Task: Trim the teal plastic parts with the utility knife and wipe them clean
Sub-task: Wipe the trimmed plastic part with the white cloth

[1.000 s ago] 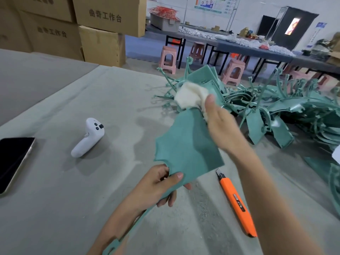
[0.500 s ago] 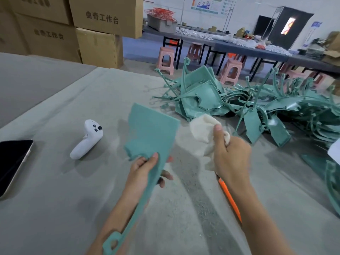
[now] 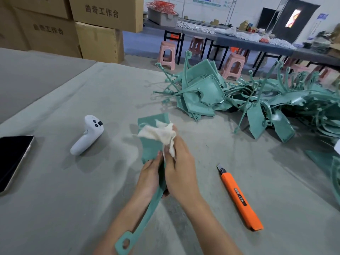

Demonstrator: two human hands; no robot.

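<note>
Left hand (image 3: 150,178) grips teal part (image 3: 152,148) mid-length, long axis pointing away from the person; right hand (image 3: 181,168) clutches cloth (image 3: 160,134) against its far panel.

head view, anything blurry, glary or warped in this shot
Head view: centre sharp, slight motion smear near the bottom edge. Head view: soft light, only faint shadows by the controller and utility knife. Head view: small glare spots on the pile of teal parts. Head view: wide-angle bending tilts the far tables and cardboard boxes.
</note>
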